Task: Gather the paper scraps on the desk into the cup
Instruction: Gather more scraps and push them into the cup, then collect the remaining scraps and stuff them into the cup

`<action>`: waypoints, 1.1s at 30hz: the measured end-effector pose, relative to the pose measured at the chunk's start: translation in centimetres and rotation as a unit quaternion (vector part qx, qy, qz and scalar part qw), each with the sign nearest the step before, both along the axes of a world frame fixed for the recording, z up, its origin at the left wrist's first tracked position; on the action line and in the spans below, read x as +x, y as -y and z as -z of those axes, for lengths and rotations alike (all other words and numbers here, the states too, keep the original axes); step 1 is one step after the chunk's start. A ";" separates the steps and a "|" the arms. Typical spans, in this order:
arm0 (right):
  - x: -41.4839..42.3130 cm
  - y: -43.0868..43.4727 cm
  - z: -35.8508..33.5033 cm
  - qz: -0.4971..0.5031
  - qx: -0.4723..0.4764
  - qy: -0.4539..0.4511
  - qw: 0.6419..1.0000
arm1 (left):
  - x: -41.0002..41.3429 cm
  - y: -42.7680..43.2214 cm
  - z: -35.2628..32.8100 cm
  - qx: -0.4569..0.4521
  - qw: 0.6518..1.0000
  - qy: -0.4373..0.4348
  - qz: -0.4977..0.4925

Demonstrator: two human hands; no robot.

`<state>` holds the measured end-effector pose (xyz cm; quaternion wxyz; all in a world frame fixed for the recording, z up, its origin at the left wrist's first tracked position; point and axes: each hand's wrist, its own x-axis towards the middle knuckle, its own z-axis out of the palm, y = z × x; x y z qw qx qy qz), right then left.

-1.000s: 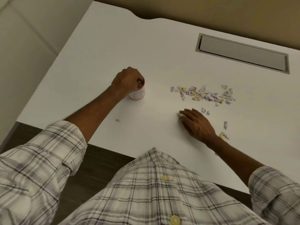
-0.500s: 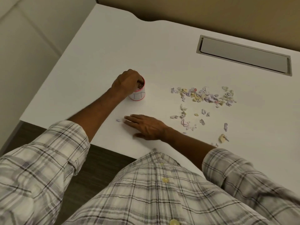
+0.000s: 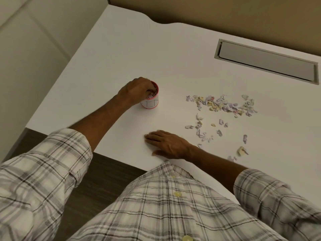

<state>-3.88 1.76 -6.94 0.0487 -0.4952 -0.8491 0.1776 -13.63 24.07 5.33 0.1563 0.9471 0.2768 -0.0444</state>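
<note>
A small white cup with a pink rim stands on the white desk, with paper scraps inside it. My left hand grips the cup from its left, fingertips curled over the rim into the opening. A band of crumpled paper scraps, white, lilac and yellow, lies to the cup's right. Several looser scraps are scattered nearer to me. My right hand lies flat on the desk near the front edge, its fingers straight and pointing left. No scrap shows under it.
A grey cable-tray flap is set into the desk at the back right. A few stray scraps lie close to the front edge beside my right forearm. The desk's left edge drops off beside my left arm.
My right hand swept left from beside the scraps to a lone scrap below the cup, then drew back slightly right. That lone scrap is no longer visible. My left hand stayed on the cup.
</note>
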 end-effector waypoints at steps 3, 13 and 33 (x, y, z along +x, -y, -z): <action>2.7 3.4 0.4 0.021 0.041 -0.004 0.999 | -0.2 -0.3 0.0 -0.012 1.000 0.008 0.010; 11.1 7.1 -0.6 0.245 0.126 0.041 0.960 | 0.2 -0.5 0.0 0.028 0.999 0.043 0.009; 13.6 24.1 -0.4 0.583 -0.018 -0.024 0.812 | 1.6 4.8 -2.5 -0.094 0.964 0.218 -0.122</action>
